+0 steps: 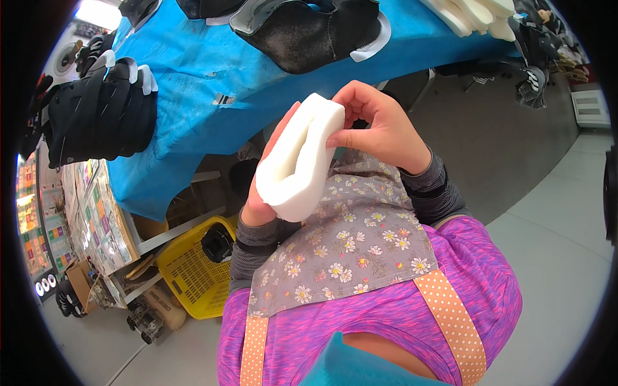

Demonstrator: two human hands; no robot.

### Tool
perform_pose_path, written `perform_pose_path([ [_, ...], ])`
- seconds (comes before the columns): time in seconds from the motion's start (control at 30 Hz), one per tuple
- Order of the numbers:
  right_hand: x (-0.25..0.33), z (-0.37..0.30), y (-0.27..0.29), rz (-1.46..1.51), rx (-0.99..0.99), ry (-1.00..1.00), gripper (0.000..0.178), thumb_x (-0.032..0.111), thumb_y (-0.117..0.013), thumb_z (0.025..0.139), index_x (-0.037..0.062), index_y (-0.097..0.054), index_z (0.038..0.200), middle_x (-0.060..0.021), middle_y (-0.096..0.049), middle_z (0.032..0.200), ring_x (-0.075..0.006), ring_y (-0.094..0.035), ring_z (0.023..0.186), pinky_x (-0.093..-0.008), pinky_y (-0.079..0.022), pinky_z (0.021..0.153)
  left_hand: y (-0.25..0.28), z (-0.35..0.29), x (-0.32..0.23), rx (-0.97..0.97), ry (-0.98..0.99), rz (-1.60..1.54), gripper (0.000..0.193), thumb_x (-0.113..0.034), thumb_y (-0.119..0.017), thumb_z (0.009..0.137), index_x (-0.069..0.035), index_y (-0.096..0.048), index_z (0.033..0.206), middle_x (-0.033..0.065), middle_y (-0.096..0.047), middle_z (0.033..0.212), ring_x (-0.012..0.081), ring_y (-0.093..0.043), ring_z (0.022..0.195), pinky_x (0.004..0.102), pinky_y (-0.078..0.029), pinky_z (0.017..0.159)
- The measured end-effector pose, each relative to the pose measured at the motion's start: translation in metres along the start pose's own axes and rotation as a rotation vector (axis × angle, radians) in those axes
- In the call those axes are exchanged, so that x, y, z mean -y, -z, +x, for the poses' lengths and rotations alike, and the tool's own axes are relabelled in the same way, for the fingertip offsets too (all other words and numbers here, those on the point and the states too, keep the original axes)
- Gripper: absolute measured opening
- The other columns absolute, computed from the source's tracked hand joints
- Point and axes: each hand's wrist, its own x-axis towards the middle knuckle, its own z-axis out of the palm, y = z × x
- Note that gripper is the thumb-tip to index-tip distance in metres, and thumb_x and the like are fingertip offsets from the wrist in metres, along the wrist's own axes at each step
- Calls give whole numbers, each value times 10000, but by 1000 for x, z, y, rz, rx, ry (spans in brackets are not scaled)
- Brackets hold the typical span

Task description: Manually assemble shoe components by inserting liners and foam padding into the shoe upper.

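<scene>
A thick white foam piece (pixel 315 167), bent into a long loop with a narrow gap down its middle, is held up between my two hands over my lap. My left hand (pixel 259 207) cups its left side and lower end; most of those fingers are hidden behind the foam. On the other side, my right hand (pixel 381 128) pinches the upper right edge, thumb in front and fingers curled. Beyond the foam, on the blue-covered table (pixel 199 71), lies a black leather-like piece (pixel 309 38) with pale lining and a white edge strip.
Stacked black pieces with white tips (pixel 103 119) sit at the table's left end. More cream-white foam pieces (pixel 473 16) lie at the far right. Below left, a yellow plastic basket (pixel 193 273) holds a black item. A flowered apron (pixel 360 251) covers my lap.
</scene>
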Motion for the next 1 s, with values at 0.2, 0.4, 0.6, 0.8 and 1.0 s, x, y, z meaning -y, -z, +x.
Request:
perform_pose_path([
  [0.2, 0, 2, -3, -118, -6, 93, 449, 51, -744, 752, 21, -532, 1147, -42, -591, 1036, -125, -586, 925, -264, -477, 832, 2, -1, -1, 5, -2, -13, 1337, -907, -496, 572, 40, -164, 1456, 186, -299, 1470, 241, -364, 1328, 347, -317, 1072],
  [0.4, -11, 4, 11, -83, 38, -11, 487, 61, -725, 765, -7, -523, 1204, -49, -609, 1086, -141, -565, 1027, -284, -445, 919, 21, 3, 14, -164, -129, 229, 1120, -849, -477, 681, 75, -445, 1314, 176, -521, 1282, 242, -523, 1165, 338, -415, 970],
  [0.6, -21, 4, 12, 81, -28, -105, 416, 126, -741, 773, 14, -556, 1128, -48, -625, 1030, -120, -591, 926, -263, -493, 806, 29, 7, 7, -148, -305, 374, 771, -307, -761, 714, 27, -445, 1333, 130, -611, 1126, 217, -567, 1079, 333, -422, 943],
  [0.8, -10, 16, 28, 76, 75, 18, 433, 72, -754, 756, 48, -510, 1113, -14, -582, 1033, -91, -556, 952, -246, -481, 800, 37, 8, 1, -35, -189, 366, 795, -222, -740, 761, 3, -336, 1408, 149, -479, 1342, 231, -504, 1174, 349, -388, 990],
  [1.0, 47, 97, 25, 305, -62, 354, 396, 193, -649, 881, 6, -489, 1191, -52, -575, 1139, -147, -558, 1029, -290, -455, 881, 59, 82, -4, -513, -433, 191, 605, -279, -624, 874, 8, -381, 1348, 166, -407, 1356, 255, -416, 1240, 368, -347, 1021],
])
